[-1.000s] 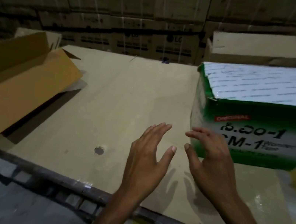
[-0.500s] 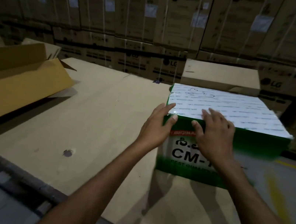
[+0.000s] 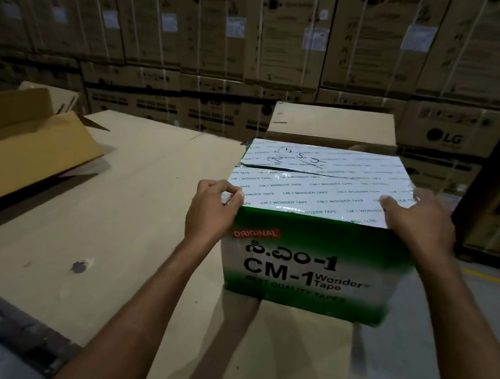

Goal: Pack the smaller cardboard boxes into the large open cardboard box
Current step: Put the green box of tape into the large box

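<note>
I have the green-and-white printed cardboard box (image 3: pixel 305 263) between both hands, so I judge this as the grasp at the start of a carry. The left hand (image 3: pixel 211 207) is curled over the near top corner on its side, fingertips hooked onto the lid. The right hand (image 3: pixel 419 226) clamps the opposite top edge, thumb lying on the lid and the fingers going down the far side out of sight. I cannot tell whether the base has left the flat tan cardboard sheet (image 3: pixel 139 221) beneath it.

The large open brown cardboard box (image 3: pixel 18 152) lies well off to the left of my left hand, tipped so its mouth and loose flaps face inward. The next move, as I read it, calls for a level lift and a sweep leftward, then lining the box up square with that mouth.

The lid is glossy, covered in white printed tape with a seam across it, and will probably be slick under the thumbs. The sides are smooth printed card with crisp corners, and the shape is blocky and fairly tall. A plain brown closed cardboard box (image 3: pixel 330 126) sits just beyond my fingertips, and strapped brown cartons (image 3: pixel 267 28) are stacked in a wall behind it.
</note>
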Demonstrator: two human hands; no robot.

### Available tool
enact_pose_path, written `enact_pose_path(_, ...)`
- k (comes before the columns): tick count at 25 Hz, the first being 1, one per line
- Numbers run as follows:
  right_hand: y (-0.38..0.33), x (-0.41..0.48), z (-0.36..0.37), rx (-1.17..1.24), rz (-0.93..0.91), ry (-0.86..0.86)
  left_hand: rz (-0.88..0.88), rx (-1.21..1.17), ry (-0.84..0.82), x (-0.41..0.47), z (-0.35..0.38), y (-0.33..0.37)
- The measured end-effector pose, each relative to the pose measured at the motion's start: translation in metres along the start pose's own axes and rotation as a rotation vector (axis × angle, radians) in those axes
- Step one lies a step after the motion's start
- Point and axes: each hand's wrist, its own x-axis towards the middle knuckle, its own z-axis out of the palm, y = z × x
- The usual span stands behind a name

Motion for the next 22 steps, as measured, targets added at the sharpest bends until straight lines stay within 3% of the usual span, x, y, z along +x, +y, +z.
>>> enact_pose_path(3,-0.001,0.004,0.0,0.1,0.023,-0.061,-0.24,-0.381,-0.184,0.01,-0.005,0.007)
enact_pose_path(5,-0.005,0.0,0.0,0.136,0.031,-0.047,-0.372,-0.47,-0.267,0.016,-0.007,0.01)
enact_pose_path(11,-0.024,-0.032,-0.007,0.138,-0.013,-0.226,-0.366,-0.046,0.089,0.012,-0.046,-0.024)
enact_pose_path(14,-0.038,-0.05,0.013,0.26,-0.045,-0.342,-0.456,-0.024,0.163,0.001,-0.089,-0.053)
enact_pose_path(18,-0.063,-0.045,0.023,0.415,0.037,-0.523,-0.518,-0.22,-0.102,0.012,-0.121,-0.054)
enact_pose_path(22,-0.086,-0.042,0.024,0.367,-0.127,-0.704,-0.375,-0.195,-0.254,0.011,-0.131,-0.04)
